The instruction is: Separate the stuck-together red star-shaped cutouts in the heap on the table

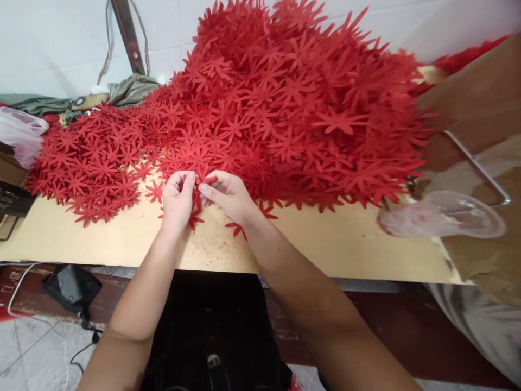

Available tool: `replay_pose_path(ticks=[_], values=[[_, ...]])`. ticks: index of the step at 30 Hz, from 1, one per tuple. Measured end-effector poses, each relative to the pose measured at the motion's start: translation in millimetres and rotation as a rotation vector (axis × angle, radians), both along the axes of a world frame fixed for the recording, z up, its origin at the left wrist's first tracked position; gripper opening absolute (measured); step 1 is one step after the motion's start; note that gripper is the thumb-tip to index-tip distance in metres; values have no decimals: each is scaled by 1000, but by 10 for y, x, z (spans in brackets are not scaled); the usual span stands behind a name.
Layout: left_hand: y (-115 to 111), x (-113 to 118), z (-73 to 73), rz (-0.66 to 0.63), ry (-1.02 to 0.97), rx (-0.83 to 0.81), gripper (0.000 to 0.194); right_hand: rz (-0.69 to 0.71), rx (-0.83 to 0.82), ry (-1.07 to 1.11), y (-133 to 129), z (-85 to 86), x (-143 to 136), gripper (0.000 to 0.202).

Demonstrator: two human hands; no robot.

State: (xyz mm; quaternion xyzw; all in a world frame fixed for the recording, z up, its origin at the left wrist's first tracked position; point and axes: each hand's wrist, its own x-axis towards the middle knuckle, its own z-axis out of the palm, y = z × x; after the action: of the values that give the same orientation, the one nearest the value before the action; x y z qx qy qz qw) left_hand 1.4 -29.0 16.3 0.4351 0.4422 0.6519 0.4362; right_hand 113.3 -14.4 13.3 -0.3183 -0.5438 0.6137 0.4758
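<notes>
Along its front, the desk [325,239] is carrying red specks [217,247]. Just beyond, the left hand [178,194] and right hand [230,196] are pinching a partly hidden red cutout [209,180] between them, thumbs pressing it against curled fingers [224,176]. Behind, a heap of red flower-shaped cutouts [285,108] is rising before the wall [171,27].

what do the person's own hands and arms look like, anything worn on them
The left hand and right hand are bare, with no gloves. Both forearms are uncovered too, and no watch or bracelet shows at either wrist. Below them is black clothing with a small, round, shiny fastening.
</notes>
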Motion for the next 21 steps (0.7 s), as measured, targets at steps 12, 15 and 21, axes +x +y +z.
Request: replay_pose_path(ticks=[12,15,21], values=[[262,-401,297,392,-334,-180,31,280,149,-114,-129,19,81,40],[277,-600,380,382,-270,-120,24,253,117,-24,-131,39,120,37],[34,-548,207,35,136,-196,32,-14,17,159,-13,19,157,29]])
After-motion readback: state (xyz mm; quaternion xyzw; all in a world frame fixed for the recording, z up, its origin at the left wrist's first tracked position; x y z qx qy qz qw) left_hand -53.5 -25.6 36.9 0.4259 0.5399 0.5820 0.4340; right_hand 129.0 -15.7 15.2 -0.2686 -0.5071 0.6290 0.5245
